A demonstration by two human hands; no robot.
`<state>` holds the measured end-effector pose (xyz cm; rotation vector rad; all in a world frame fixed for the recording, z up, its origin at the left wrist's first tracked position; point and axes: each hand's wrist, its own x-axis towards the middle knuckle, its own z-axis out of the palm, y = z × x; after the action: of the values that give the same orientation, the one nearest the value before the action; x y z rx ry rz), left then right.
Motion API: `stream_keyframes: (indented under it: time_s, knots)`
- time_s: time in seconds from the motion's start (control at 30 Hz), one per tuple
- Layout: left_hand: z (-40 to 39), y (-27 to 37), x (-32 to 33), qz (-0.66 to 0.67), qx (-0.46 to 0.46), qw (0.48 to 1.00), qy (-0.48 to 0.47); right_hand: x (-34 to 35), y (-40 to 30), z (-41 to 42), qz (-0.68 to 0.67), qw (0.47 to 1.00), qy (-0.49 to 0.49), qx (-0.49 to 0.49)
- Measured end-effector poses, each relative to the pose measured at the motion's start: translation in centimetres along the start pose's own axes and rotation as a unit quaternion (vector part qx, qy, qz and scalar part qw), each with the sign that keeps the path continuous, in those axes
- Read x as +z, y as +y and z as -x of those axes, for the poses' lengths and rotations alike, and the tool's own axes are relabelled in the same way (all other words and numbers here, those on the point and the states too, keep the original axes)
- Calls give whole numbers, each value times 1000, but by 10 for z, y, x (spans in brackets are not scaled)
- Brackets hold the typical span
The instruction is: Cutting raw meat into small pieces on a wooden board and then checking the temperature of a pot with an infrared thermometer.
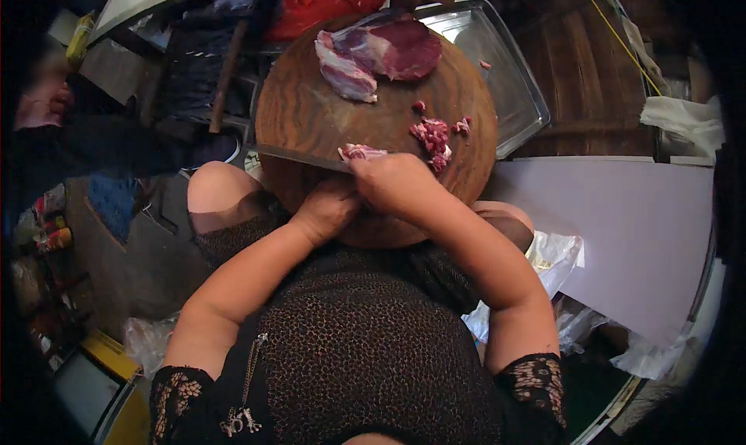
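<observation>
A round wooden chopping board point(326, 124) lies before me, at knee height. My right hand point(393, 180) is closed around the handle end of a knife point(297, 156), whose long blade points left across the board. A small strip of raw meat point(362, 152) lies just beyond the blade, against my right hand. My left hand point(329, 209) is close beside the right, over the board's near part; its fingertips are hidden, and what it grips cannot be seen. Small chopped meat pieces point(432, 139) lie at the right of the board. A large raw meat cut point(396, 45) rests at the far side.
Behind the board's right side is a clear rectangular tray point(518, 95) with a meat scrap. A red plastic bag point(326, 8) lies beyond the board. A pale flat panel point(618, 235) is at right, plastic bags point(551, 258) beside it. Another person's hand point(46, 104) shows at far left.
</observation>
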<state>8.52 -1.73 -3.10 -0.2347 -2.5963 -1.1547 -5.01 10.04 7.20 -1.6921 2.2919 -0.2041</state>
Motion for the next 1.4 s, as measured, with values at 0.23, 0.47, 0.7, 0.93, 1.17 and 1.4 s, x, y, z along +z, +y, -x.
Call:
stream_keyframes:
  time_s: [0.23, 0.47, 0.7, 0.93, 1.17, 1.4]
  knots:
    - [1, 5, -10, -140, 25, 990, 14, -29, 28, 14, -9, 996, -64, 65]
    - [-8, 16, -25, -133, 88, 986, 50, -27, 39, 86, -96, 958, 103, 248]
    - [-16, 34, -15, -144, 65, 985, 63, -24, 18, 134, -74, 984, 128, 100]
    - [-6, 20, -14, -143, 104, 984, -2, -19, 21, 140, -39, 992, 49, 105]
    - [-13, 27, -14, -67, 63, 995, -43, -12, 8, 98, -56, 988, -11, 141]
    - [-9, 13, -10, -122, 78, 987, -70, -27, -3, 29, -71, 986, -87, 122]
